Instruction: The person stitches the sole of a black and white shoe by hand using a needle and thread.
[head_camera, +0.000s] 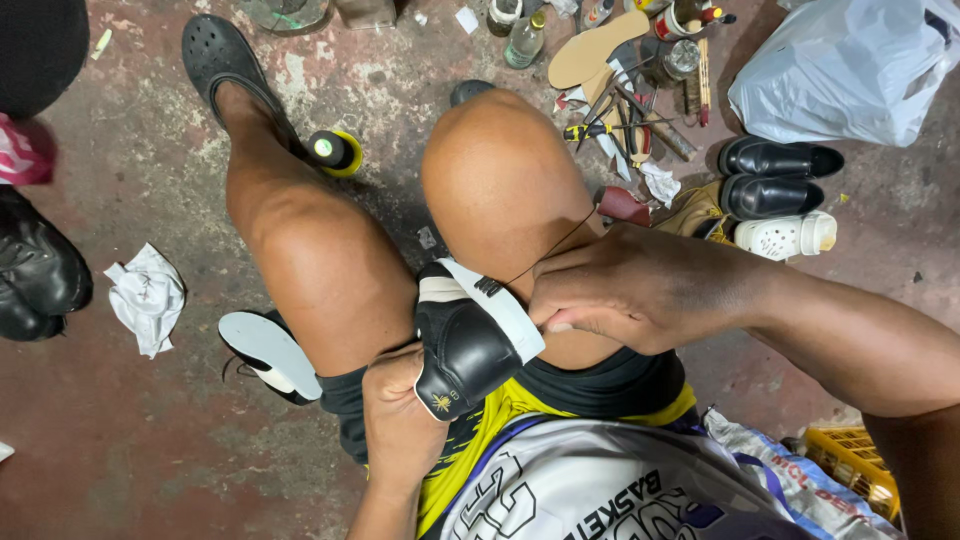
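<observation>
Left hand (400, 420) grips black-and-white shoe (468, 340) at heel; right hand (610, 290) pinches taut thread (550, 245) beside its sole. Shoe looks light, upper pliable, sole stiff; heel hold seems secure.

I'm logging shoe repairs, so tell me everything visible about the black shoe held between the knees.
The black shoe looks like smooth leather with a white sole edge and a small gold emblem near one end. It lies tilted, wedged between the person's thighs. The left hand grips it from below; the right hand presses on its white sole edge. A thin dark thread runs taut from the sole area up toward the right knee.
</observation>
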